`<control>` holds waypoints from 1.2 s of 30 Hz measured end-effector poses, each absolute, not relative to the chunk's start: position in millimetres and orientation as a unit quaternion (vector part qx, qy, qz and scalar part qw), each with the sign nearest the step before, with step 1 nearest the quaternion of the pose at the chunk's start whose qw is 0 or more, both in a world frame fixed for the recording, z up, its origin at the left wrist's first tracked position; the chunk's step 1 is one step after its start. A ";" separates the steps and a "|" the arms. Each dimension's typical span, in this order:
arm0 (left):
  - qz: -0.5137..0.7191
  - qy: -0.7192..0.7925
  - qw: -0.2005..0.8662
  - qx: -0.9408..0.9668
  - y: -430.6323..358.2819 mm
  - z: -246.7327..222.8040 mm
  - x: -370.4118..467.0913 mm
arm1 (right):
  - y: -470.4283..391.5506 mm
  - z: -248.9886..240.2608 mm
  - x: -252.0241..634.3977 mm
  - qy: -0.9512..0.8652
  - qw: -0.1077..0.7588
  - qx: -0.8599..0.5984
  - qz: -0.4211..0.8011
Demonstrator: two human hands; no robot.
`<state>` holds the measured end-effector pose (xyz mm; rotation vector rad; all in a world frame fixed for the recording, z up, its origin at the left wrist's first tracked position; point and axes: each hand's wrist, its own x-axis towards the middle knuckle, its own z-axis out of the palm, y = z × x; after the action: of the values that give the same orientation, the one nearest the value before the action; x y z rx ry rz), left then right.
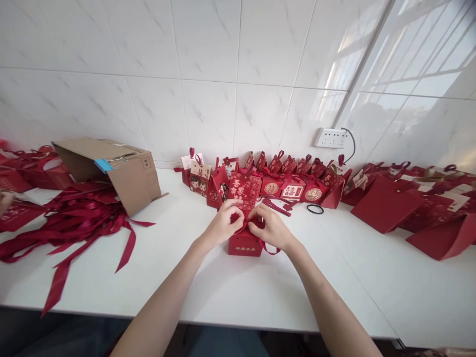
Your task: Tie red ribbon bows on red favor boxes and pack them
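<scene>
A small red gift box (pixel 244 247) with gold lettering on its front stands upright on the white table in front of me. Its tall patterned back panel (pixel 245 191) rises behind my fingers. My left hand (pixel 226 223) is closed in a pinch at the top of the box, on a dark red ribbon. From the other side my right hand (pixel 269 227) pinches the same ribbon (pixel 273 250), whose loop hangs down by the box's right side. The fingertips of both hands nearly meet, and they partly hide the ribbon between them.
A cardboard box (pixel 136 176) with a blue clip lies on its side at left, beside a heap of red ribbons (pixel 85 218). Finished-looking red boxes (pixel 293 188) line the wall; more red boxes (pixel 386 203) stand at right. A black ring (pixel 315 209) lies nearby. Another person's hand (pixel 5 202) shows far left.
</scene>
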<state>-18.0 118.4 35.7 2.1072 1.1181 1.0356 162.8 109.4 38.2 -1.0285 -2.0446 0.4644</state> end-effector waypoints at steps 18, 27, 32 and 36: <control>0.391 0.377 0.299 0.784 87.5 64.9 -132.8 | 114.1 41.3 180.4 -0.647 0.418 -0.307 0.559; 0.460 0.410 0.365 0.698 127.2 25.5 -0.5 | 111.7 51.0 186.0 -0.516 0.548 -0.310 0.581; 0.573 0.362 0.563 0.472 127.9 31.4 -13.9 | 114.7 54.5 197.4 -0.468 0.630 -0.301 0.541; 0.622 0.323 0.611 0.369 132.7 35.7 -17.1 | 116.5 53.4 206.4 -0.447 0.676 -0.268 0.521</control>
<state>-17.1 132.7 35.7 0.8514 0.7453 1.4354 206.4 116.5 53.4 -0.6020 -1.0044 1.1720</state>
